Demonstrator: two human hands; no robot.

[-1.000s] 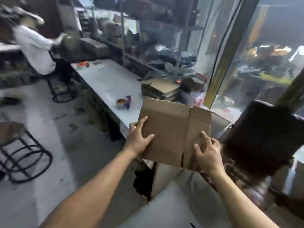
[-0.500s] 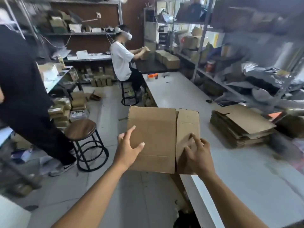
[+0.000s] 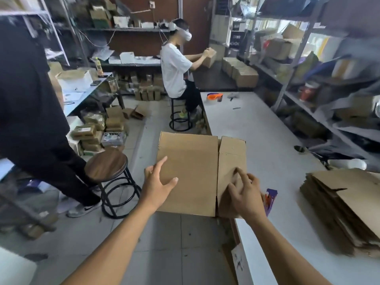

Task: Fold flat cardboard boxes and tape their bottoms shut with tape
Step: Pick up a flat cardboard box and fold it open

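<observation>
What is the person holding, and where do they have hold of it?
A flat cardboard box. The left hand grips its left edge, thumb on the face; the right hand rests on the narrower right panel.
</observation>
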